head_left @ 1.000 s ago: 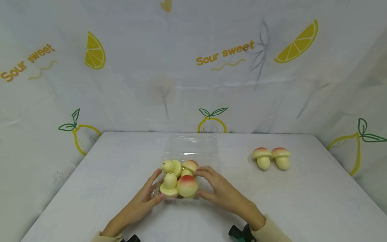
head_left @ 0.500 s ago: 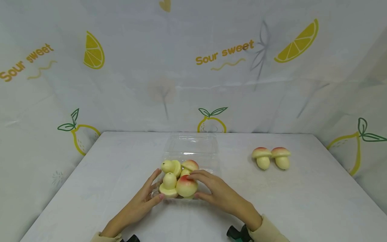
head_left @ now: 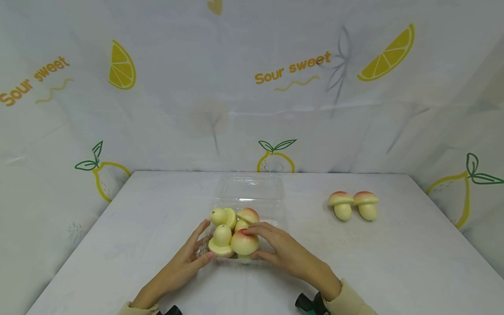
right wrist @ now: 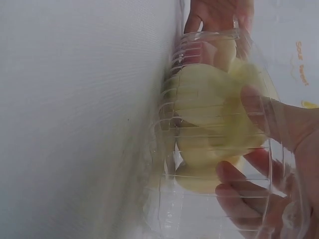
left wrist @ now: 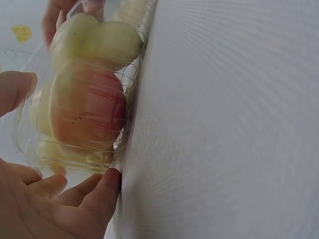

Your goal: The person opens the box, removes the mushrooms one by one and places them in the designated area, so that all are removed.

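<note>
In the head view a clear plastic clamshell box [head_left: 271, 213] stands open, holding several pale yellow mushrooms with red-blushed caps. My right hand [head_left: 291, 251] reaches in over the right side and holds the front-right mushroom [head_left: 245, 245], fingers on its cap and thumb at its near side. Through the box wall in the right wrist view, the thumb [right wrist: 251, 102] and fingers lie around pale mushrooms. My left hand [head_left: 183, 264] rests along the box's left side, thumb at the front corner. Its fingers [left wrist: 102, 196] touch the outer wall in the left wrist view.
Two more mushrooms [head_left: 366, 205] lie side by side at the right rear of the white table [head_left: 393, 262]. The box's transparent lid [head_left: 250, 188] lies folded back toward the table's rear edge. A lemon-print cloth [head_left: 236, 96] hangs behind.
My right hand has moved left onto the front-right mushroom. That mushroom has turned slightly, its red patch now mostly under my fingers. The left hand has stayed at the box.
</note>
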Action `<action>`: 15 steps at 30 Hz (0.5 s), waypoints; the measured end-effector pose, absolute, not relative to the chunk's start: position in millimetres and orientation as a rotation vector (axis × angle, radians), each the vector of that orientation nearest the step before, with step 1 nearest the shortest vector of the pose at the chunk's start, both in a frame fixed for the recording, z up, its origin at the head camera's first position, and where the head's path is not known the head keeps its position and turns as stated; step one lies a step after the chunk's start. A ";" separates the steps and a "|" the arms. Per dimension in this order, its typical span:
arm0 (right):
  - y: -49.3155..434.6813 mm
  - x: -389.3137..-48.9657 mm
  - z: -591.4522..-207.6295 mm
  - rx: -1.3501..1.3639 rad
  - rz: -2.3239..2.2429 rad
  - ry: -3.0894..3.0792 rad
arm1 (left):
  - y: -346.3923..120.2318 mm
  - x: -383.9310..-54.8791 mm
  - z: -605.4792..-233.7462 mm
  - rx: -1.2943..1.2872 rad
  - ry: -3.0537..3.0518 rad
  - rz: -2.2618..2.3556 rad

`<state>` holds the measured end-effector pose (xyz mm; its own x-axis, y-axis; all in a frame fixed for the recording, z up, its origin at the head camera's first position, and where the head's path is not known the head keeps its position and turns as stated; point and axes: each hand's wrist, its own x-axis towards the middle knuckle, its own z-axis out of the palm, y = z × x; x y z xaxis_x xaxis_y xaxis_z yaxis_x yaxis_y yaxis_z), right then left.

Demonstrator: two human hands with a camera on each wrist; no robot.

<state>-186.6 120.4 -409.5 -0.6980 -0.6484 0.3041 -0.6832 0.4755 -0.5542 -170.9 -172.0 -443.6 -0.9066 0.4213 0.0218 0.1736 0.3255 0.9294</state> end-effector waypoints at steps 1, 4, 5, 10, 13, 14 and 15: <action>120.5 -186.8 -409.5 1.196 1.046 -2.655 | -172.1 -171.0 -443.5 0.554 2.367 1.616; 121.0 -187.1 -409.2 1.190 1.078 -2.658 | -172.3 -171.0 -443.2 0.581 2.364 1.621; 121.0 -187.1 -409.0 1.193 1.077 -2.654 | -172.3 -170.9 -443.1 0.584 2.365 1.621; 122.1 -186.3 -408.4 1.210 1.000 -2.663 | -172.1 -170.6 -442.9 0.584 2.373 1.615; 123.0 -185.9 -408.8 1.221 0.939 -2.670 | -171.9 -170.3 -442.5 0.586 2.373 1.613; 123.3 -185.8 -409.0 1.224 0.924 -2.670 | -171.8 -170.3 -442.5 0.586 2.376 1.613; 123.8 -185.8 -409.3 1.228 0.914 -2.666 | -171.8 -170.2 -442.5 0.585 2.378 1.612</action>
